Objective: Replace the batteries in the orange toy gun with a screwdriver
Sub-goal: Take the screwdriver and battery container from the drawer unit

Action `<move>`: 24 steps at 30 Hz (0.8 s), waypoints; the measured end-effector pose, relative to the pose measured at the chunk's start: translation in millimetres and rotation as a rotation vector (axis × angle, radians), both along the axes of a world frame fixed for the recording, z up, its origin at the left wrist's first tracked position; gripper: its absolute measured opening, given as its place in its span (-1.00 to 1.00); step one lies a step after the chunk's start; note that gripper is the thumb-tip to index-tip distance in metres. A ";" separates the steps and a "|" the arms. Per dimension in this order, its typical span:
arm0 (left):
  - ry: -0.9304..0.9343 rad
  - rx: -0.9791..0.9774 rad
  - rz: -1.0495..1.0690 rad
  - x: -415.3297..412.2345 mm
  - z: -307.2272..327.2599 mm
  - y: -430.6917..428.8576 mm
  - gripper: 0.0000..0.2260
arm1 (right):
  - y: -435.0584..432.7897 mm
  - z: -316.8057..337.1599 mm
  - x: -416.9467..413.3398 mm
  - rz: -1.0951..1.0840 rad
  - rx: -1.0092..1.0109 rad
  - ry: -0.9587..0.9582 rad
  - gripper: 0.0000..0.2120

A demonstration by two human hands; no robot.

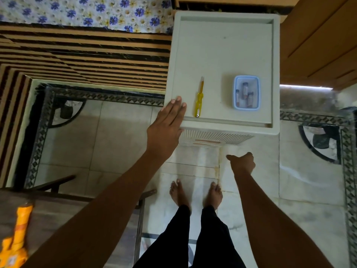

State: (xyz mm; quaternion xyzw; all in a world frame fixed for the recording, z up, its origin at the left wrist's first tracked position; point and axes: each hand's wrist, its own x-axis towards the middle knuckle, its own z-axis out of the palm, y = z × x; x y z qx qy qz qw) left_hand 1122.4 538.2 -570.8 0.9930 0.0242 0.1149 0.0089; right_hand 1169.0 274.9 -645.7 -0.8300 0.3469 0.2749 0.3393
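Lying on a dark brown tabletop (58, 213), well apart from both hands, is the orange plastic toy gun (15, 238), partly cut off by the view's edge. On a white plastic side table's top (222, 55), a yellow clear-handled screwdriver (199, 99) lies near the near-left corner, tip twd the far edge. A small clear box w/ blue rim (235, 93), batteries (245, 89) inside, sits by the near-right corner. L hand (168, 120) rests flat, fingers straight, on the near-left corner, just beside the screwdriver. R hand (242, 163) hangs below the near edge, fingers curled, thumb out, holding nothing.
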 end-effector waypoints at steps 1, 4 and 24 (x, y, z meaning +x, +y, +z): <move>-0.008 -0.010 0.003 0.3 -1.3 -0.9 -0.30 | -3.8 -4.5 6.1 -0.020 0.033 -0.009 -0.21; -0.041 -0.044 0.022 0.6 -3.2 -2.5 -0.30 | 2.4 -14.0 23.5 -0.026 0.179 -0.034 -0.11; 0.004 -0.391 0.072 -3.1 21.5 -8.8 -0.33 | 27.8 60.4 2.4 0.054 0.274 -0.262 -0.73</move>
